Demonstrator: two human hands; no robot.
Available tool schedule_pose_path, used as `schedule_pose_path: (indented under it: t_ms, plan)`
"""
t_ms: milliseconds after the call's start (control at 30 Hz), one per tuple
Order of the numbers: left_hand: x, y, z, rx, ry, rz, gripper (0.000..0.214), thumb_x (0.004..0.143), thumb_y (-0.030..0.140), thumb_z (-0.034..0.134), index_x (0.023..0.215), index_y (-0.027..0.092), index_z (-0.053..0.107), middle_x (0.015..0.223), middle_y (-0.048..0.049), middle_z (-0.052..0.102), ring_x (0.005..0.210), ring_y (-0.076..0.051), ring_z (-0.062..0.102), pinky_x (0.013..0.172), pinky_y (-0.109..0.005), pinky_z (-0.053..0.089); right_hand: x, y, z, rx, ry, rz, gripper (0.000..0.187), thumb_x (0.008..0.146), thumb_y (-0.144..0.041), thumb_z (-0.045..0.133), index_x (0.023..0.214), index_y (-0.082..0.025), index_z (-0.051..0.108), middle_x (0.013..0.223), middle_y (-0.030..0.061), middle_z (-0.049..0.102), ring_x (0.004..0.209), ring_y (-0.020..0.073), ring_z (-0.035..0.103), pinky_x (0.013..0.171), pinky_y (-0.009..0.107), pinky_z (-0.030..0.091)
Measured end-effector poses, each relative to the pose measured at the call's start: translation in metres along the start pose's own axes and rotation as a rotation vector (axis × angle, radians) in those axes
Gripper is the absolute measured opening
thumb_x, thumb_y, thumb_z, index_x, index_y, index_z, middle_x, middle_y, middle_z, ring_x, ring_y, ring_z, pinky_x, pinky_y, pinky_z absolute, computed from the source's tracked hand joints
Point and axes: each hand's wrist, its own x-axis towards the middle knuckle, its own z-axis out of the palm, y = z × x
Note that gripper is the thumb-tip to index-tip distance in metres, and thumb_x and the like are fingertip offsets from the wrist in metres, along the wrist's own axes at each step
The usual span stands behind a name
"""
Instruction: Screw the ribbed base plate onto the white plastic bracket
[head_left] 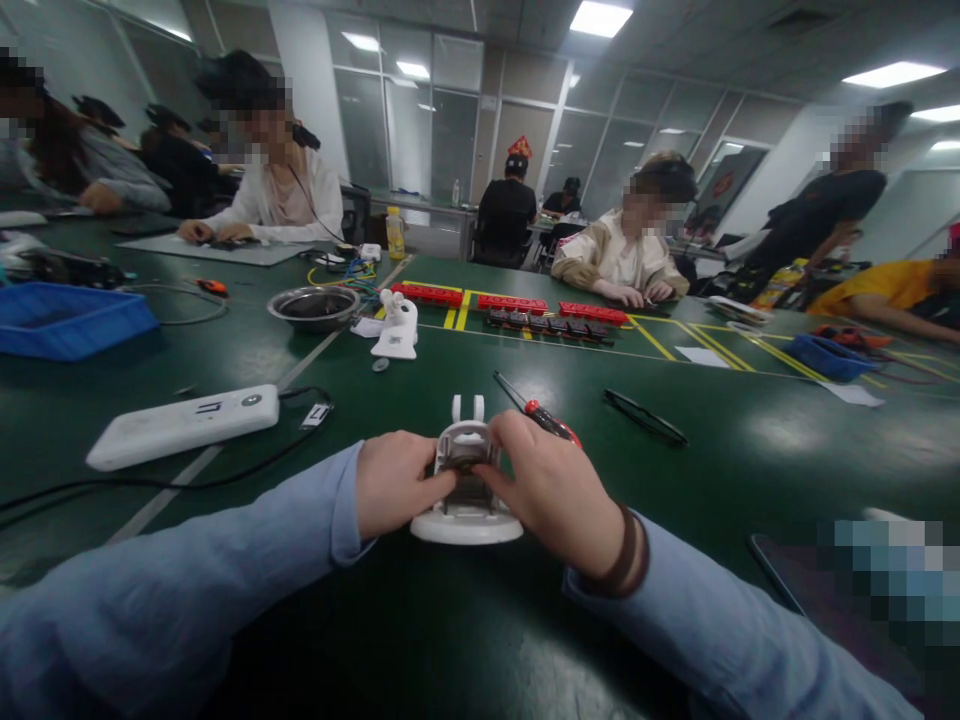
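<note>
Between my hands is a white plastic housing (466, 528) with a rounded base, an open hollow facing me and two upright prongs at its far end. My left hand (394, 482) is closed on its left side, the thumb reaching into the hollow. From the right, my right hand (559, 485) grips the other side, its thumb also inside. A small dark part seems to lie under the thumbs, too hidden to name. Just beyond my right hand lies a red and black screwdriver (551, 420). Farther off stands a matching white plastic shell (397, 328).
A white power strip (187, 425) with a black cable lies left, near a metal bowl (315, 308) and a blue tray (71, 320). Black tweezers (645, 417) lie right. Red strips (512, 304) cross the far table. Several people sit around; a phone-like slab (817, 600) lies lower right.
</note>
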Motion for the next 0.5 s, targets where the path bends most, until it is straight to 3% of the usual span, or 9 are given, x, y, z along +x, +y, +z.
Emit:
schedule_pose_path:
  t_ms: [167,333,500]
  plan:
    - [-0.002,0.002,0.000,0.070,0.040,0.065,0.033,0.078,0.035,0.034,0.067,0.018,0.060,0.063,-0.0050,0.060,0.058,-0.017,0.055,0.051,-0.026,0.033,0.002,-0.001,0.001,0.190,-0.050,0.084,0.039,0.070,-0.011,0.051,0.106,-0.018,0.039,0.084,0.0052,0.058,0.066,0.0178,0.056,0.054,0.024,0.038]
    - [-0.003,0.002,0.001,0.075,0.022,0.075,0.032,0.077,0.033,0.036,0.064,0.017,0.060,0.061,-0.0047,0.059,0.056,-0.016,0.053,0.052,-0.025,0.034,0.004,0.004,-0.002,0.382,-0.120,0.079,0.041,0.067,-0.008,0.050,0.106,-0.018,0.042,0.072,0.0021,0.059,0.061,0.0150,0.056,0.052,0.022,0.037]
    - [0.009,-0.011,0.022,-0.502,-0.291,0.118,0.031,0.071,0.039,0.048,0.054,0.015,0.058,0.053,-0.0010,0.055,0.052,-0.013,0.050,0.051,-0.023,0.036,0.011,0.025,0.018,0.729,-0.366,0.123,0.045,0.062,-0.020,0.065,0.103,-0.017,0.045,0.074,0.0007,0.059,0.061,0.0129,0.057,0.048,0.019,0.040]
